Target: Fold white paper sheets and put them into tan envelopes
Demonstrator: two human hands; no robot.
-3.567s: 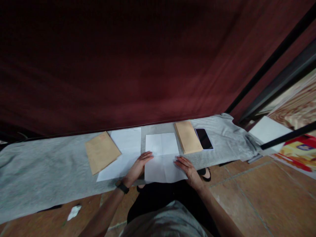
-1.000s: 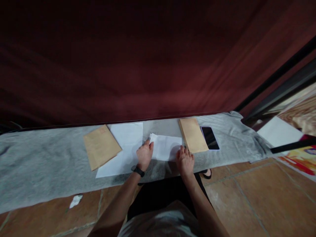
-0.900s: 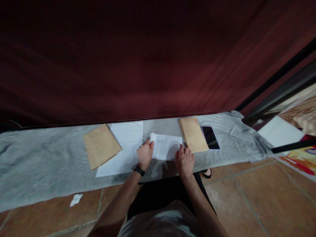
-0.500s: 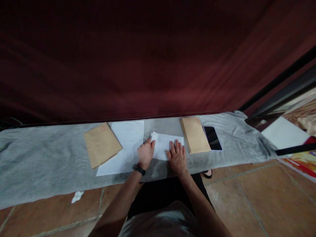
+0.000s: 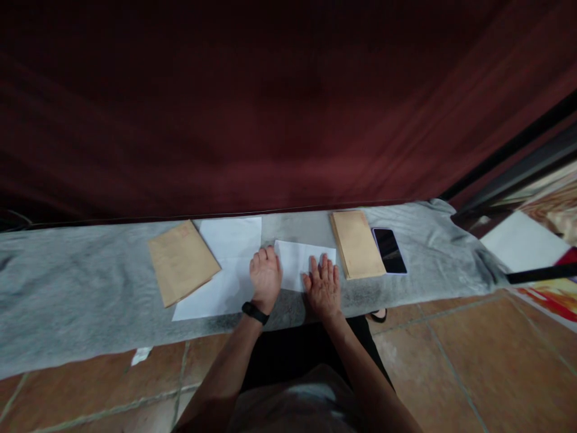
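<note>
A folded white sheet of paper (image 5: 292, 264) lies in front of me on the grey cloth. My right hand (image 5: 323, 288) rests flat on its right part, fingers spread. At the sheet's left edge is my left hand (image 5: 265, 276), wearing a black wristband; its fingers are curled in together, with nothing visible in them and the thumb side against the fold. Under and beyond the left hand, larger white paper (image 5: 234, 240) is spread out. A brown envelope stack (image 5: 183, 264) overlaps that paper's left side. Another stack of brown envelopes (image 5: 360, 246) lies right of the folded sheet.
A smartphone (image 5: 390, 251) lies beside the right-hand envelopes. Grey cloth (image 5: 81, 288) covers the long narrow surface, backed by a dark red drape (image 5: 288, 120). A crumpled white scrap (image 5: 141, 355) is on the tiled floor (image 5: 496, 355). Dark bars (image 5: 541, 273) stand at the right.
My left hand has turned and drawn its fingers in at the fold. The sheet's raised left edge now lies flatter. My right hand stays in place.
</note>
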